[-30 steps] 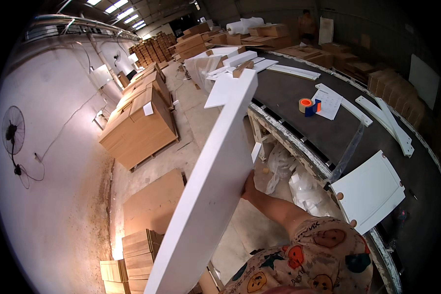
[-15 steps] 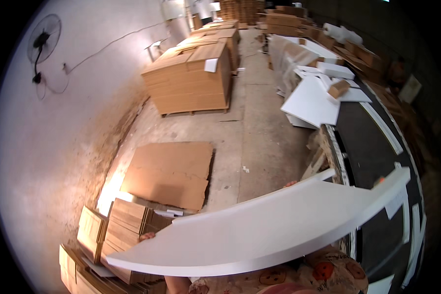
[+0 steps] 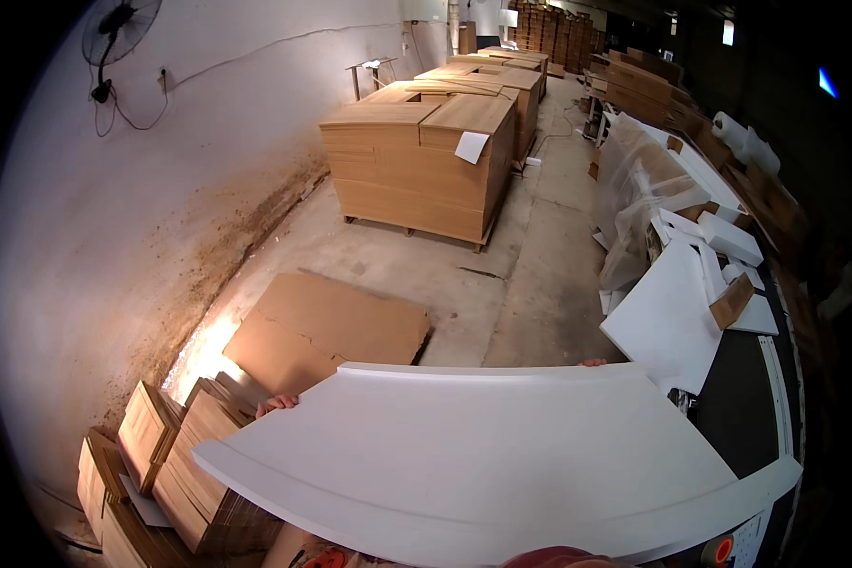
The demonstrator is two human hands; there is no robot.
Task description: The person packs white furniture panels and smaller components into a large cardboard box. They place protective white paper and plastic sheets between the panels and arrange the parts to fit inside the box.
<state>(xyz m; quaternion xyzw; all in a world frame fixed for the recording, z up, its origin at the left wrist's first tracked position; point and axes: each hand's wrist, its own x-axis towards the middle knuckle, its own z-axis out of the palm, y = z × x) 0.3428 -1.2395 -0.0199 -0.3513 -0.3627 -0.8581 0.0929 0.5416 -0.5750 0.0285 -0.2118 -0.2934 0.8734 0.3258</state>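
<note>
A large white panel [image 3: 483, 445] with raised rims along its near and far edges stretches across the view in front of me. The fingertips of my left hand [image 3: 277, 405] curl over its left side. At its far edge, toward the right, a few fingertips of my right hand [image 3: 593, 362] show; the rest of that hand is hidden behind the panel. The panel's right end overlaps a dark-topped bench [image 3: 740, 398]. Below that end, partly covered, lies a roll of tape with an orange core [image 3: 722, 549].
Stacked wood-toned boards [image 3: 194, 483] stand close on my left. A flat cardboard sheet [image 3: 322, 327] lies on the floor ahead, with a palletised board stack [image 3: 412, 175] beyond. White sheets [image 3: 667, 317] and a small cardboard piece [image 3: 732, 301] lie at the right, where plastic film [image 3: 639, 199] hangs.
The panel now lies more level across the view, its right end lower than before. More of my left fingers show. The surroundings have shifted rightward in the picture as the view turned left.
</note>
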